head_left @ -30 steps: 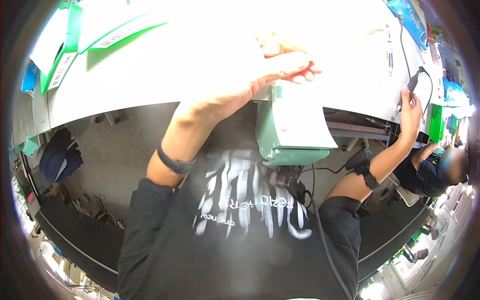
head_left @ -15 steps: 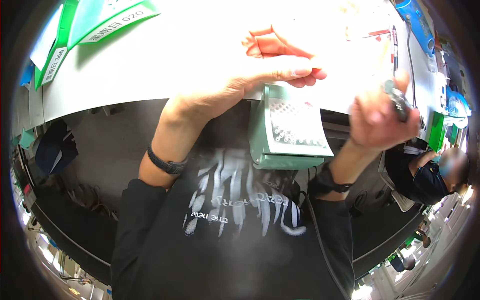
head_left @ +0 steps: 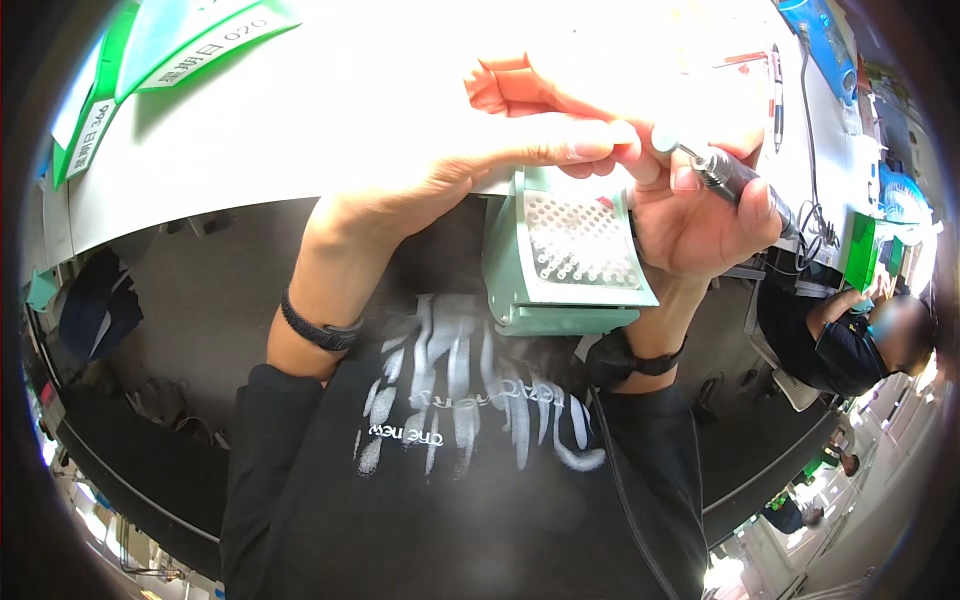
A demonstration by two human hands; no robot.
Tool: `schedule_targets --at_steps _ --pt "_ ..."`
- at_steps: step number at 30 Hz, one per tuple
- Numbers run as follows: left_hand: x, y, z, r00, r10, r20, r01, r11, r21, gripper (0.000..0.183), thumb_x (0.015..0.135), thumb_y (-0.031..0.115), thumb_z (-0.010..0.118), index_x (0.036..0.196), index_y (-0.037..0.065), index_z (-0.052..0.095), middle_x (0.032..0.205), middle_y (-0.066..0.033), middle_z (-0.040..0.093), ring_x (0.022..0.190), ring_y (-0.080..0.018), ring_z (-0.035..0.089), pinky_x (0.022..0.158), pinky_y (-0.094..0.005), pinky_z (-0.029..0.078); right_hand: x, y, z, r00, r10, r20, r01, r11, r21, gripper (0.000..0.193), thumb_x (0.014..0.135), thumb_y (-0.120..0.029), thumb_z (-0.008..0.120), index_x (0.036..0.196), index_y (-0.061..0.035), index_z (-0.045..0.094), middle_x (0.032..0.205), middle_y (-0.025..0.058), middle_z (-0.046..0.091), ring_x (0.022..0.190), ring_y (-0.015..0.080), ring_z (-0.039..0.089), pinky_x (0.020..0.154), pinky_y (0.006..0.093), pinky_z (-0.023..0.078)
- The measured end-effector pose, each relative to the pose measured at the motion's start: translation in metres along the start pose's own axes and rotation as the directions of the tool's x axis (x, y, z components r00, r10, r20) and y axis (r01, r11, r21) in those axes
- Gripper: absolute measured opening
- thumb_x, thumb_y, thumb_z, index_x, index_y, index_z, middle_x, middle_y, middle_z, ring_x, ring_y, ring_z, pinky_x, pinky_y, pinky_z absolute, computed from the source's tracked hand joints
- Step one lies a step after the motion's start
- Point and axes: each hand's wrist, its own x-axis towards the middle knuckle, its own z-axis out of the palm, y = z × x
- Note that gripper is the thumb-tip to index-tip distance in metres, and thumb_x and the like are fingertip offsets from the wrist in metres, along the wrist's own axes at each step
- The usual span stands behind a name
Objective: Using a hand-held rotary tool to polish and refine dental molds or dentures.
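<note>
My right hand point(head_left: 695, 215) grips a dark pen-shaped corded tool point(head_left: 745, 190), its tip pointing left. My left hand point(head_left: 500, 150) reaches across from the left, and its thumb and forefinger pinch a small pale round piece point(head_left: 664, 138) right at the tool's tip. Both hands meet above a light green box point(head_left: 560, 260) whose slanted white top is full of small holes. The box stands at the near edge of the white table point(head_left: 300, 130), just in front of my chest.
Green and white label cards point(head_left: 190, 40) lie at the table's far left. A cable and a pen-like item point(head_left: 775, 70) lie at the right, with a blue item point(head_left: 815, 25) behind. Another person in dark clothes point(head_left: 840, 335) sits at the right beside a green box point(head_left: 860, 250).
My right hand has come in from the far right with the tool and now meets my left hand over the green box. The view has tilted closer to the box.
</note>
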Motion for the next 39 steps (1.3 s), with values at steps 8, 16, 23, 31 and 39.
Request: schedule_targets --at_steps 8,16,23,31,39 --pt "-0.001 -0.005 -0.004 0.997 0.074 0.024 -0.074 0.997 0.0 0.02 0.083 0.006 0.067 0.099 -0.003 0.058 0.095 -0.0179 0.067 0.087 -0.0231 0.066 0.078 -0.0329 0.052 0.008 0.002 0.013 0.999 0.037 0.04 -0.041 0.993 0.111 0.025 0.083 -0.017 0.053 0.101 -0.0002 0.048 0.091 0.0179 0.063 0.08 0.0266 0.065 0.089 0.0616 0.047" --pt "-0.001 -0.007 -0.006 0.995 0.094 0.028 -0.095 0.994 0.046 0.019 0.084 0.006 0.066 0.1 -0.003 0.06 0.096 -0.0179 0.067 0.085 -0.0218 0.066 0.077 -0.0307 0.052 0.01 0.002 0.011 0.997 0.046 0.063 -0.053 0.992 0.113 0.027 0.081 -0.018 0.053 0.1 0.0002 0.047 0.09 0.0182 0.063 0.082 0.0273 0.067 0.092 0.0705 0.039" --pt "-0.001 -0.018 -0.014 0.995 0.096 0.014 -0.095 0.995 -0.039 0.017 0.085 0.006 0.065 0.099 -0.003 0.06 0.095 -0.0174 0.067 0.085 -0.0212 0.066 0.077 -0.0299 0.053 0.01 0.002 0.008 0.996 0.038 0.076 -0.046 0.993 0.111 0.025 0.082 -0.017 0.053 0.1 -0.0005 0.048 0.094 0.0192 0.062 0.084 0.0277 0.066 0.092 0.0701 0.039" --pt "0.001 -0.006 -0.007 0.995 0.085 0.045 -0.087 0.996 0.037 0.019 0.084 0.008 0.067 0.098 -0.003 0.06 0.095 -0.0171 0.068 0.087 -0.023 0.068 0.079 -0.0319 0.054 0.013 0.004 0.014 0.991 0.048 0.126 -0.068 0.984 0.166 0.026 0.084 -0.017 0.051 0.102 0.0017 0.048 0.087 0.0216 0.063 0.086 0.0306 0.066 0.095 0.0671 0.04" --pt "0.0 -0.014 -0.013 0.995 0.092 0.042 -0.091 0.996 -0.009 0.02 0.083 0.007 0.067 0.099 -0.003 0.06 0.094 -0.016 0.068 0.087 -0.0225 0.068 0.08 -0.0322 0.054 0.013 0.005 0.011 0.99 0.042 0.132 -0.065 0.982 0.178 0.031 0.084 -0.016 0.049 0.108 0.0033 0.048 0.087 0.0241 0.063 0.087 0.0322 0.066 0.095 0.0654 0.041"
